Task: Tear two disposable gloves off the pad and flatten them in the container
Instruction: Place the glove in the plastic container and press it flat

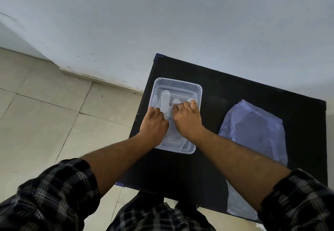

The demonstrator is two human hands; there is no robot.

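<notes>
A clear plastic container (178,84) stands on the left part of a black table (235,93). A thin translucent glove (165,97) lies flat inside it, its fingers pointing away from me. My left hand (155,127) and my right hand (187,120) are both down in the container, knuckles up, fingers curled and pressing on the glove. The palm part of the glove is hidden under my hands. The pad of gloves (256,133), a bluish translucent stack, lies on the table to the right of the container.
The table stands against a pale wall (162,22). Tiled floor (45,104) lies to the left, past the table's left edge. The pad hangs over the table's near edge at the lower right. My checked sleeves fill the bottom of the view.
</notes>
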